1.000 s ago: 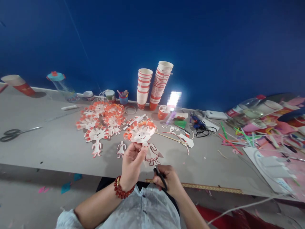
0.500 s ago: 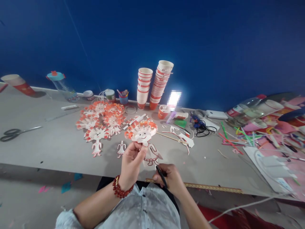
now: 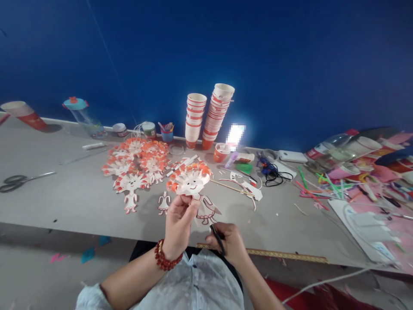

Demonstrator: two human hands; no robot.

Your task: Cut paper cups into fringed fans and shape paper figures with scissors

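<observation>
Between the thumb and fingers of my left hand is a paper doll, held up above the table. It has a smiling face, orange-and-white curled hair and a dress outlined in dark red. My right hand is closed around a black pen, its tip pointing up near the doll's feet. I cannot tell whether the tip touches the paper. Left of my left hand lies a small cut-out dress figure. Beyond it, several finished-looking paper dolls are heaped together.
Two tall stacks of paper cups stand by the blue wall. Scissors lie at the far left, near a clear bottle. Paper scraps, a blue cable bundle and colourful straws spread rightward.
The doll's head has shifted very slightly left and down in my left hand. My right hand keeps the pen at nearly the same spot.
</observation>
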